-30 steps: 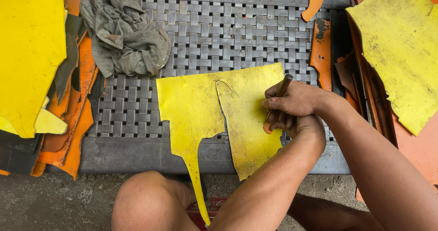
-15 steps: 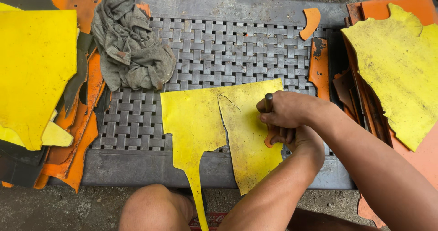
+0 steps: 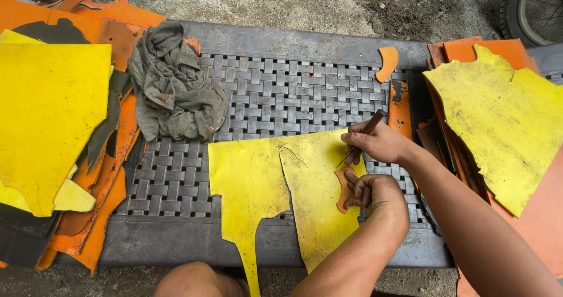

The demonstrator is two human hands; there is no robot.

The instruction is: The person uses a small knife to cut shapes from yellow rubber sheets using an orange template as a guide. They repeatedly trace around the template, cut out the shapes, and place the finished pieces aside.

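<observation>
A grey worktop point(image 3: 305, 42) with a woven lattice top filled the middle of the view. On its near half lay a yellow sheet point(image 3: 258, 185), flat, scuffed and dirt-marked, with a ragged outline: a thin tail hung over the near edge, a broader lobe hung beside it, and a curved cut line ran down from its upper middle.

To the left lay a larger yellow piece point(image 3: 47, 121) on a pile of orange offcuts point(image 3: 111, 174). To the right another yellow piece point(image 3: 510, 121) rested on more orange sheet. A crumpled grey rag point(image 3: 173, 89) sat on the worktop's far left corner, well apart from the hands. A small orange scrap point(image 3: 387, 62) lay near the far right edge.

The right hand point(image 3: 378, 143) was closed around a dark-handled knife point(image 3: 360, 138), its tip touching the sheet's right edge. Just below, the left hand point(image 3: 375, 192) had its fingers curled, pressing a small orange template point(image 3: 340, 187) flat against the sheet. The template was curved and half hidden by the fingers.
</observation>
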